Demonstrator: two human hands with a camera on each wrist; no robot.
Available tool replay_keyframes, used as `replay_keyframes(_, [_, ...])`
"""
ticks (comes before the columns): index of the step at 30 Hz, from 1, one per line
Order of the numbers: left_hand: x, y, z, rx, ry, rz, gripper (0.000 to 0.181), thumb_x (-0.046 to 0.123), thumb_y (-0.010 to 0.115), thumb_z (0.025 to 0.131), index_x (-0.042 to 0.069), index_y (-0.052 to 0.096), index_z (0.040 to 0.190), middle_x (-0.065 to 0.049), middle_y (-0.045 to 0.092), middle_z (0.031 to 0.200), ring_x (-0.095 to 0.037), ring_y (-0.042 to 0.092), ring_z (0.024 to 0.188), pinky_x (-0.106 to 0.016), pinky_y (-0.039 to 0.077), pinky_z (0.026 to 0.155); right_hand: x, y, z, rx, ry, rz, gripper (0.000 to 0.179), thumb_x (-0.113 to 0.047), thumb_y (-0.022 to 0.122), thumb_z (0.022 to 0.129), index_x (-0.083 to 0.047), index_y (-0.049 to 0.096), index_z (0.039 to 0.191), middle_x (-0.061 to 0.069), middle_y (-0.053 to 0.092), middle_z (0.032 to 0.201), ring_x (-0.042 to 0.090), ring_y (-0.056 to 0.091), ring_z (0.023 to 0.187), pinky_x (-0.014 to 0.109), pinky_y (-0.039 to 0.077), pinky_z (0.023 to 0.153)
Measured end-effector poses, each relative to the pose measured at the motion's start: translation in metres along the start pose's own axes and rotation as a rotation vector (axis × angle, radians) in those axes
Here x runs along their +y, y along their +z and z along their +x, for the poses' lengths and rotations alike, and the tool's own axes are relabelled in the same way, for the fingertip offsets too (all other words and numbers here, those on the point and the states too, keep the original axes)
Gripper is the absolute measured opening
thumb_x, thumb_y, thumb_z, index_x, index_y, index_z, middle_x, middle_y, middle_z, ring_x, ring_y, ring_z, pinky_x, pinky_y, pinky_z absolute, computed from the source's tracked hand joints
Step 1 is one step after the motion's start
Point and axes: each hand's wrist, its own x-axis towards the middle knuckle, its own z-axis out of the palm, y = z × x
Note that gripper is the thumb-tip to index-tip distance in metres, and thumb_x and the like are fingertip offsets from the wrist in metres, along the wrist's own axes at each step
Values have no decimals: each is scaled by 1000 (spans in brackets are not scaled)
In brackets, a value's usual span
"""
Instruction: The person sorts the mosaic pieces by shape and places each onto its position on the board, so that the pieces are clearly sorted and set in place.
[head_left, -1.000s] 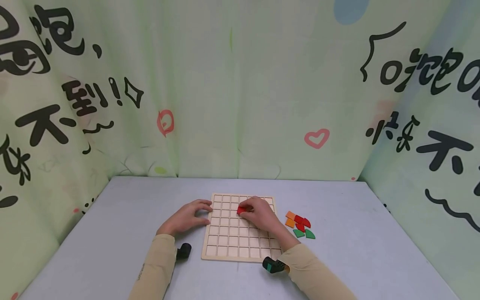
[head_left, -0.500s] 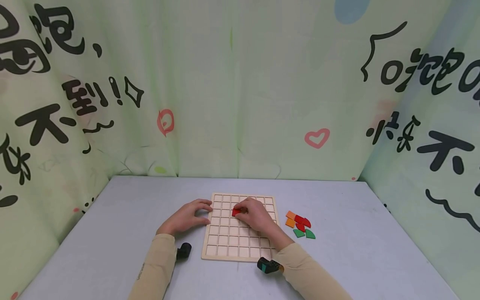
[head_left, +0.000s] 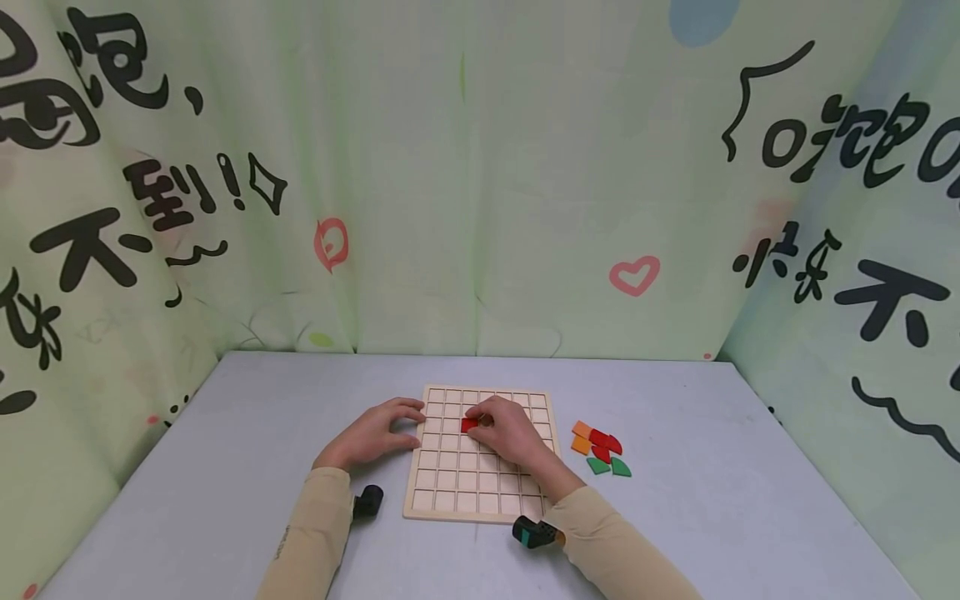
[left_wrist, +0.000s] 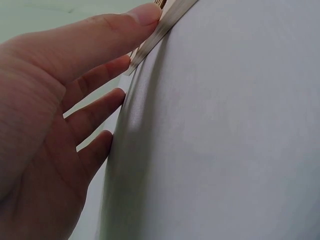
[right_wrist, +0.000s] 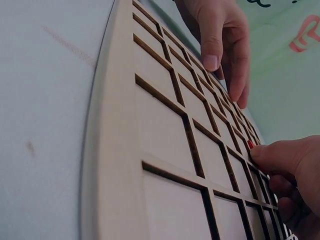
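Note:
A square wooden grid board (head_left: 467, 483) lies on the table. My left hand (head_left: 375, 433) rests at its left edge, thumb and fingertips touching the frame; in the left wrist view the fingers (left_wrist: 102, 107) are spread and loosely bent. Over the upper middle cells my right hand (head_left: 512, 427) pinches a red tile (head_left: 468, 424) between thumb and forefinger. The tile sits low, at one cell of the grid. In the right wrist view only a sliver of the red tile (right_wrist: 250, 144) shows beside the thumb (right_wrist: 267, 155); the rest is hidden.
To the right of the board lies a loose cluster of flat pieces: orange squares (head_left: 581, 445), red pieces (head_left: 598, 438) and green rounded pieces (head_left: 620, 467). A white table (head_left: 675, 517) spreads around them, with printed curtains (head_left: 480, 208) behind and at both sides.
My right hand has shifted slightly left across the board with the red tile, which now lies flatter and squarer to the grid. My left hand has stayed at the edge.

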Motion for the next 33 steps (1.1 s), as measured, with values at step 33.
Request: replay_keyframes(33, [-3, 3, 1, 14, -11, 5, 35, 16, 76, 86, 5, 68, 118, -8, 52, 140, -31, 43, 134, -47, 37, 110, 0, -3, -2, 15, 45, -30, 31, -11, 72, 87, 2, 70, 115, 10, 65, 104, 22, 60, 92, 37, 53, 80])
